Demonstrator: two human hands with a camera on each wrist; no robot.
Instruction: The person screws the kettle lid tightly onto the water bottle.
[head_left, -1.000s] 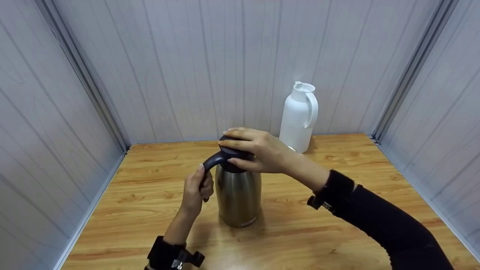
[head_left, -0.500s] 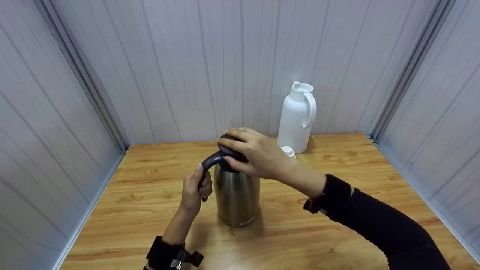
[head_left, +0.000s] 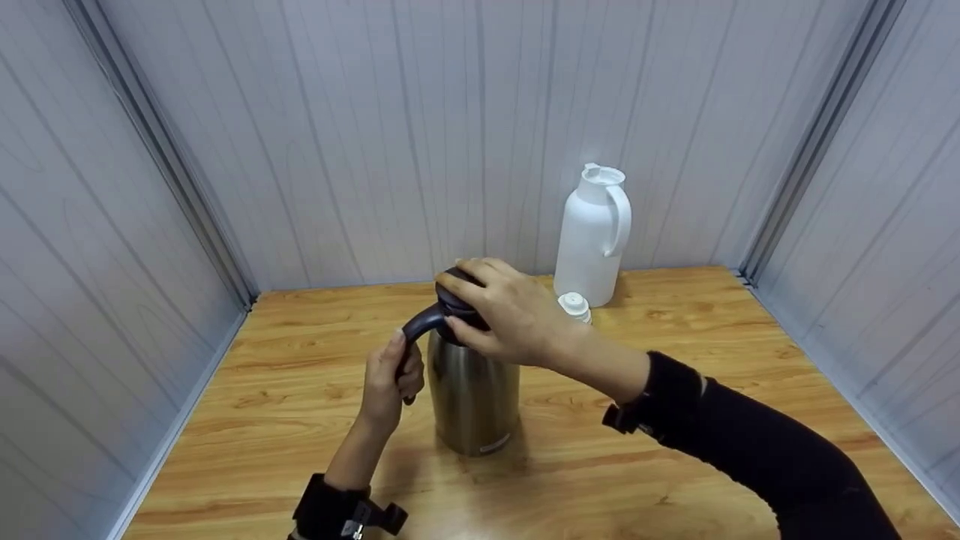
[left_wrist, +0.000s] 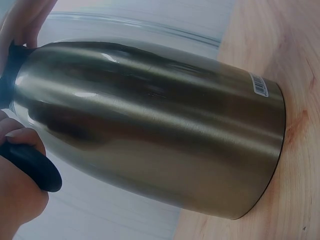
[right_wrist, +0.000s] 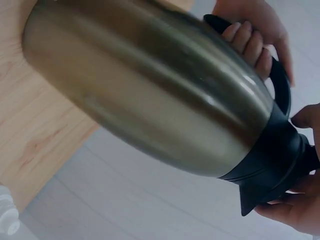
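While the left hand [head_left: 390, 382] curls its fingers round the dark handle [head_left: 417, 327] of the steel flask [head_left: 475, 397], we see that flask standing upright on the wooden tabletop [head_left: 675, 465], roughly midway between the left and right edges and a little nearer the back edge than the front. From the left wrist view we find the handle's rounded black end [left_wrist: 34, 166] poking out past the fingers, and the flask body [left_wrist: 150, 125] filling most of the picture: brushed metal with a brownish sheen, a smooth barrel shape that narrows toward the neck, and a small barcode sticker [left_wrist: 260, 85] near its base.

Above that, the right hand [head_left: 501, 315] lies over the black plastic lid [head_left: 454, 298], fingers and thumb bent round its rim in a firm hold. In the right wrist view we make out the dark collar and its pointed spout [right_wrist: 267, 172] under the fingertips [right_wrist: 280, 207], and the left hand's fingers [right_wrist: 247, 42] wrapped on the handle behind. A black sleeve [head_left: 765, 450] covers the right forearm.

Farther back, just beyond the right wrist, we note a small white cap [head_left: 574, 306] on the tabletop, partly hidden by the hand. Behind it, close to the back edge, stands a white plastic jug [head_left: 592, 234], smooth and matte, with a looped handle. Pale ribbed wall panels [head_left: 375, 135] close in the tabletop at the back and both sides.
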